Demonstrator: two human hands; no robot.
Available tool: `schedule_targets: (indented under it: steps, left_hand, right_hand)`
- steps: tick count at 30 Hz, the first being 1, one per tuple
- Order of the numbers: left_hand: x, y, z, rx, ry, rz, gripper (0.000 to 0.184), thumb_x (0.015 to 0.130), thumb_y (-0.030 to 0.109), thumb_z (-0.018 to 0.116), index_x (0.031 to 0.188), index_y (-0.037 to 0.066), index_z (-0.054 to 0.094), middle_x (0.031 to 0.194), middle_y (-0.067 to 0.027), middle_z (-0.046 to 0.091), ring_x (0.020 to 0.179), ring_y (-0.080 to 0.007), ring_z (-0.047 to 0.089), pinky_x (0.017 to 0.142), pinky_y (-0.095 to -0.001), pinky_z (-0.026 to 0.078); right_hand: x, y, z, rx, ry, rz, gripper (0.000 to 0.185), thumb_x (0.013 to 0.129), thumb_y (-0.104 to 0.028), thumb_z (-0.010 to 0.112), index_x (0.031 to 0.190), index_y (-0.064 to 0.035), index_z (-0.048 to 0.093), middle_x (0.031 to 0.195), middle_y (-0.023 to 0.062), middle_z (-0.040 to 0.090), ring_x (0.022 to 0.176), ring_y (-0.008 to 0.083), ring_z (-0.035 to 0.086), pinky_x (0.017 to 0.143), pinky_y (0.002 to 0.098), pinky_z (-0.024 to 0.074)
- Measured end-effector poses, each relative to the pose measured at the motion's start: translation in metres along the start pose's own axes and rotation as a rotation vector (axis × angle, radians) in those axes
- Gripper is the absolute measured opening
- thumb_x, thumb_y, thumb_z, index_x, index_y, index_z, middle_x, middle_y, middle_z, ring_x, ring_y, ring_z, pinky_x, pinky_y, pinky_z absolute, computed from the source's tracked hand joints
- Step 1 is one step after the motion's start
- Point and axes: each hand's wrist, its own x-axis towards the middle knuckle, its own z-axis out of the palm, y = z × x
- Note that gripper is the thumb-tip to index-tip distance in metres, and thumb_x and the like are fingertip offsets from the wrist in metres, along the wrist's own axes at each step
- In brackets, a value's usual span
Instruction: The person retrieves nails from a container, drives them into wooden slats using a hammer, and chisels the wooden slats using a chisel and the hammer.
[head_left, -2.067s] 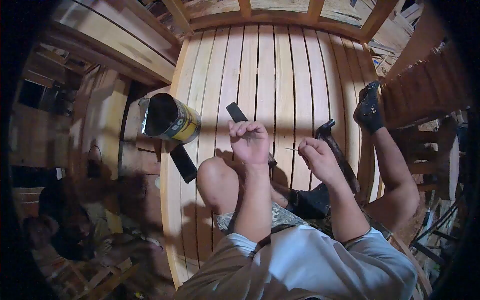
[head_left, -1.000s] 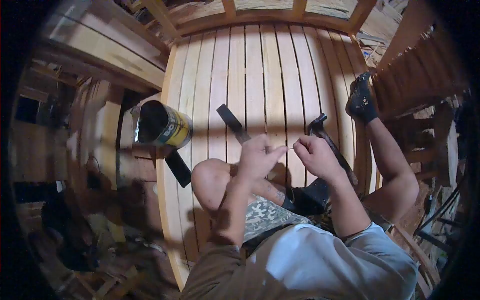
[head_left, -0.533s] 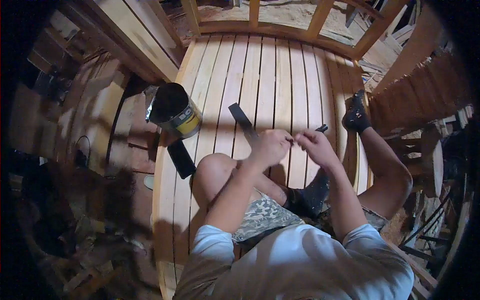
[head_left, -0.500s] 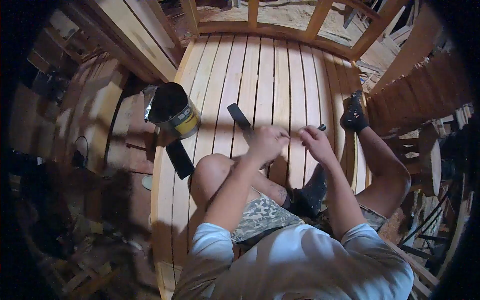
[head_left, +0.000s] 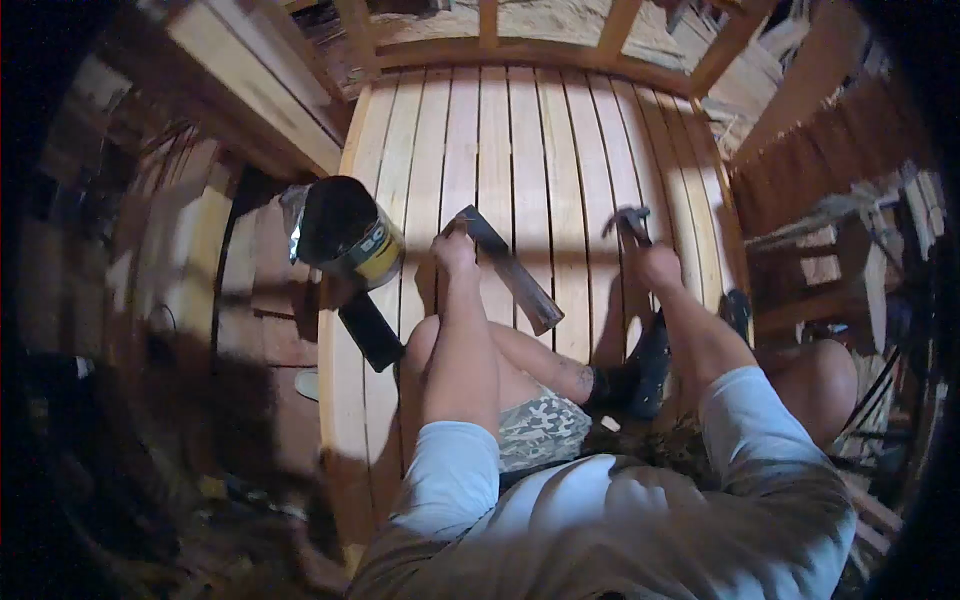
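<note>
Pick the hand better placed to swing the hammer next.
Right hand, likely: it grips the hammer, whereas the left hand is by the dark end of the bar.

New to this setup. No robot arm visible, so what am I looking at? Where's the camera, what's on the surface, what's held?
There is no machine here: the "arms" are a person's own, working bare-handed. One camera worn on the head looks forward and down, so their shirt fills the bottom of the picture, and the image bows and darkens toward the edges.

The person sits on a slatted wooden surface. An open-topped can with a yellow label is at its left edge, with a dark rectangular block close by. A long piece, dark at the far end and brown at the near one, lies across the slats.

The right hand grips a hammer, head pointing away. The left hand is at the long piece's dark end; whether it holds anything is unclear.
</note>
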Motion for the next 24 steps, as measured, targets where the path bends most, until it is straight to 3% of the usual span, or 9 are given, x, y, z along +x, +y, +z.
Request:
schedule_targets:
  steps: [1, 3, 6, 7, 10, 12, 17, 21, 24]
  left_hand:
    - [0.006, -0.006, 0.003, -0.108, 0.002, 0.019, 0.024, 0.089, 0.016, 0.071, 0.102, -0.004, 0.072, 0.092, -0.0078, 0.070, 0.075, -0.0176, 0.062, 0.069, -0.0339, 0.050]
    - [0.004, 0.002, 0.004, -0.172, 0.002, 0.044, 0.025, 0.090, 0.016, 0.070, 0.104, -0.004, 0.071, 0.096, -0.0084, 0.071, 0.079, -0.0177, 0.064, 0.072, -0.0335, 0.051]
    - [0.000, 0.025, 0.007, -0.043, 0.099, 0.046, 0.026, 0.092, 0.015, 0.067, 0.109, -0.004, 0.071, 0.105, -0.0125, 0.072, 0.087, -0.0192, 0.067, 0.079, -0.0339, 0.051]
    - [0.006, 0.027, 0.009, -0.019, 0.123, 0.055, 0.026, 0.092, 0.014, 0.066, 0.111, -0.003, 0.072, 0.107, -0.0137, 0.073, 0.089, -0.0197, 0.068, 0.081, -0.0342, 0.051]
    - [0.036, 0.052, 0.016, 0.207, 0.255, 0.202, 0.025, 0.091, 0.016, 0.066, 0.108, -0.002, 0.073, 0.102, -0.0160, 0.074, 0.088, -0.0226, 0.070, 0.081, -0.0354, 0.053]
    - [0.070, 0.058, 0.021, 0.404, 0.196, 0.741, 0.024, 0.090, 0.019, 0.066, 0.104, 0.001, 0.075, 0.097, -0.0183, 0.074, 0.086, -0.0270, 0.071, 0.079, -0.0366, 0.054]
    - [0.142, 0.110, 0.031, 0.583, 0.405, 0.560, 0.023, 0.091, 0.020, 0.064, 0.105, 0.006, 0.076, 0.095, -0.0186, 0.074, 0.086, -0.0289, 0.072, 0.078, -0.0368, 0.055]
    - [0.188, 0.119, 0.022, 0.681, 0.506, 0.464, 0.024, 0.093, 0.022, 0.060, 0.108, 0.010, 0.075, 0.101, -0.0136, 0.074, 0.094, -0.0277, 0.071, 0.082, -0.0367, 0.054]
    - [0.227, 0.106, 0.016, 0.637, 0.489, 0.584, 0.025, 0.093, 0.029, 0.060, 0.107, 0.016, 0.076, 0.103, -0.0110, 0.074, 0.094, -0.0279, 0.071, 0.085, -0.0386, 0.054]
  right_hand:
    - [0.016, -0.010, 0.002, -0.120, -0.019, -0.164, 0.041, 0.095, -0.034, 0.051, 0.103, 0.0029, 0.066, 0.106, 0.0274, 0.067, 0.102, 0.0420, 0.066, 0.086, 0.0490, 0.0540]
    - [0.046, -0.050, 0.012, 0.079, -0.056, -0.077, 0.043, 0.097, -0.038, 0.049, 0.101, 0.0012, 0.066, 0.100, 0.0260, 0.068, 0.092, 0.0407, 0.069, 0.077, 0.0502, 0.0558]
    - [0.068, -0.089, 0.031, 0.878, -0.310, 0.154, 0.044, 0.097, -0.046, 0.054, 0.085, -0.0042, 0.062, 0.063, 0.0083, 0.058, 0.056, 0.0194, 0.059, 0.052, 0.0378, 0.0472]
    - [0.043, -0.111, -0.001, 1.088, -0.435, 0.159, 0.037, 0.097, -0.041, 0.057, 0.082, -0.0066, 0.059, 0.063, 0.0041, 0.054, 0.051, 0.0161, 0.053, 0.049, 0.0343, 0.0458]
    - [0.035, -0.130, 0.007, 1.176, -0.523, -0.007, 0.031, 0.094, -0.032, 0.063, 0.082, -0.0039, 0.059, 0.064, 0.0032, 0.055, 0.052, 0.0142, 0.054, 0.049, 0.0328, 0.0457]
    - [0.043, -0.134, 0.024, 1.131, -0.594, -0.099, 0.026, 0.093, -0.028, 0.064, 0.085, -0.0042, 0.060, 0.068, 0.0033, 0.057, 0.057, 0.0125, 0.055, 0.053, 0.0306, 0.0460]
    - [0.046, -0.143, 0.053, 0.953, -0.533, -0.313, 0.026, 0.089, -0.025, 0.067, 0.095, -0.0003, 0.060, 0.077, 0.0027, 0.059, 0.070, 0.0124, 0.057, 0.065, 0.0328, 0.0493]
    - [0.046, -0.145, 0.051, 0.934, -0.651, -0.199, 0.024, 0.089, -0.019, 0.067, 0.101, -0.0004, 0.059, 0.080, 0.0035, 0.060, 0.075, 0.0131, 0.058, 0.070, 0.0328, 0.0504]
    - [0.053, -0.141, 0.053, 0.899, -0.692, -0.191, 0.023, 0.089, -0.017, 0.067, 0.103, -0.0007, 0.058, 0.082, 0.0039, 0.061, 0.075, 0.0135, 0.058, 0.070, 0.0327, 0.0505]
